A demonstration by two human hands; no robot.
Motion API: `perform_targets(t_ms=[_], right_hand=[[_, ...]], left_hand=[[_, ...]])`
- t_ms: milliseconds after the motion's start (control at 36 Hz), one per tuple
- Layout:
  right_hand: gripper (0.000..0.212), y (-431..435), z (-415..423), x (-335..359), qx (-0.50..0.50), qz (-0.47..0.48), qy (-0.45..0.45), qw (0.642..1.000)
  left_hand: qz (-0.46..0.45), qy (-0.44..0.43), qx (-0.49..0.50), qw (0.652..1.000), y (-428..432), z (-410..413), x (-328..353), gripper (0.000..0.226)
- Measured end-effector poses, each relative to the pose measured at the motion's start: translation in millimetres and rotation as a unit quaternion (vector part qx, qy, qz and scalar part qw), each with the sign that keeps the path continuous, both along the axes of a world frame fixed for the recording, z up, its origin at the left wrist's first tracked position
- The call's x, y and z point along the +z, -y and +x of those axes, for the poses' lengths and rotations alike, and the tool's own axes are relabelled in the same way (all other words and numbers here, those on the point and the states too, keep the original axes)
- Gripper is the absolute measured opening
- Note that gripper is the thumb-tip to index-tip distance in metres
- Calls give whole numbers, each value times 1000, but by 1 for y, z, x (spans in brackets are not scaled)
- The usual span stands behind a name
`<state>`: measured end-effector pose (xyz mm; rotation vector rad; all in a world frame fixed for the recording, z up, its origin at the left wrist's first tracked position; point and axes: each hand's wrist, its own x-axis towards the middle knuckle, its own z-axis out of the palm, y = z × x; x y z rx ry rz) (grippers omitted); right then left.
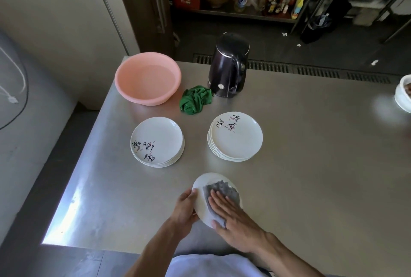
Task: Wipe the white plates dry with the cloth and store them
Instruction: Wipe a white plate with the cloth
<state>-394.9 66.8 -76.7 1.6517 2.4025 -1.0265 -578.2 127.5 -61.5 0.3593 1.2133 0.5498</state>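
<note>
Your left hand (185, 208) gripped the left rim of a white plate (201, 187), thumb on the rim and fingers curled under it, holding it over the near part of the steel worktop (311, 165). Your right hand (233, 221) lay flat with straight fingers, pressing a grey cloth (222, 190) onto the plate's face. Further out stood two stacks of white plates with black brush lettering, the left stack (156, 142) and the right stack (235, 136), well apart. Beyond them a crumpled green cloth (194, 102) lay between a pink basin (142, 96) and a dark kettle (226, 69).
</note>
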Motion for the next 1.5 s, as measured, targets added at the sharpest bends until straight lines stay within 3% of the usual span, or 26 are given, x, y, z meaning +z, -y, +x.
perform_targets(t_ms=[83,167,306,389,472,528,583,611,667,750,833,861,917,972,1028,1111,1167,1222,1306,1361,1444,1500], right_hand=[[70,7,16,-2,8,-1,43,999],[69,-3,16,-7,-103,-40,109,988],[64,-42,-13,4,-293,-80,-32,952],[59,-45,-24,16,-216,-3,-133,967],[56,-40,-19,12,-153,45,-139,977],[55,-43,-11,7,-267,29,-117,956],[58,-50,-4,6,-405,-48,-90,909],[60,-50,-4,6,-426,-71,-75,899],[60,-44,-10,10,-364,-42,-70,928],[59,-28,-17,19,-176,53,-137,973],[55,-24,-10,18,-52,120,-126,983],[55,-26,-8,16,-77,137,-113,981],[55,-31,-4,11,-220,116,-86,965],[54,-42,-2,12,-384,13,-85,919],[51,-49,-1,13,-449,-51,-97,887],[51,-48,-10,21,-420,-57,-158,892],[49,-43,-18,26,-345,-28,-209,915],[48,-35,-24,30,-227,31,-211,950],[48,-29,-21,25,-124,93,-167,974],[51,-30,-16,17,-172,102,-107,974],[56,-38,-11,14,-360,-10,-58,931],[57,-34,-14,14,-346,-3,-58,936]], left_hand=[[-2,-11,-2,1000,5,1,-3,31],[6,-5,-9,1000,9,4,-1,28],[45,24,-40,998,10,10,10,28],[78,30,-64,994,12,13,13,28],[107,20,-73,991,16,13,13,26],[111,19,-72,991,19,12,14,26],[112,17,-75,991,21,11,14,26],[111,16,-74,991,22,11,14,25],[110,15,-69,991,22,9,13,23],[124,8,-76,989,21,8,13,23],[148,5,-87,985,22,11,15,26],[149,7,-82,985,23,12,16,30],[139,10,-60,988,24,14,16,37],[133,10,-30,991,26,14,12,22],[121,16,-11,992,24,13,8,13],[112,27,-2,993,14,11,14,20],[111,26,-23,993,9,9,16,27],[132,14,-73,988,7,7,16,24],[143,13,-105,984,10,1,14,26],[132,12,-102,986,13,-2,13,31],[110,8,-97,989,16,-5,10,37],[98,6,-93,991,16,-5,8,39]])
